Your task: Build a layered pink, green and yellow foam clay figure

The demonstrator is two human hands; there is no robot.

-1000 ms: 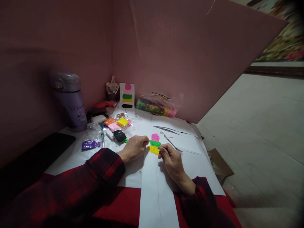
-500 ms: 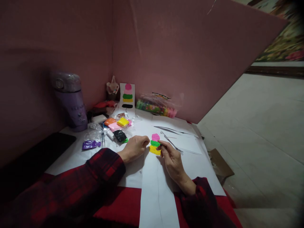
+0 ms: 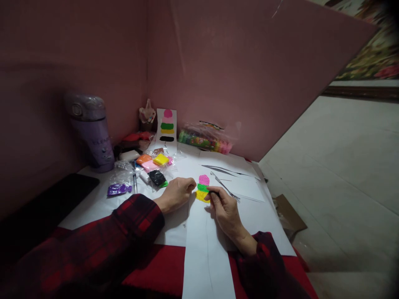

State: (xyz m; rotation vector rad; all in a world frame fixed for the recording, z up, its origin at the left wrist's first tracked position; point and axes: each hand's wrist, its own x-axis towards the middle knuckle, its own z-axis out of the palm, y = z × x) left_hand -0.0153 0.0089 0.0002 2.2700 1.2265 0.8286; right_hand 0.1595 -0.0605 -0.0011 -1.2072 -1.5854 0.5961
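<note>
A white paper strip (image 3: pixel 207 249) runs toward me, with a pink, a green and a yellow band of textured clay (image 3: pixel 204 187) stacked on its upper part. My right hand (image 3: pixel 226 211) is over the strip's right side, thumb and fingertips pinched on a small black lump of clay (image 3: pixel 213 192) by the yellow band. Its fingers cover part of that band. Left of the bands, my left hand (image 3: pixel 179 193) is closed, its fingertips curled together by the strip's left edge. What it holds, if anything, is hidden.
Several clay packets (image 3: pixel 156 177) lie left of my left hand, beside a pen (image 3: pixel 135 183). A purple bottle (image 3: pixel 93 133) stands at the left. A coloured card (image 3: pixel 167 126) leans at the back near a bag of clay tubs (image 3: pixel 204 141). Scissors (image 3: pixel 224 185) lie on the right.
The fingers of my right hand have bent inward and drawn slightly down, so more of the green band shows. My left hand has stayed put.
</note>
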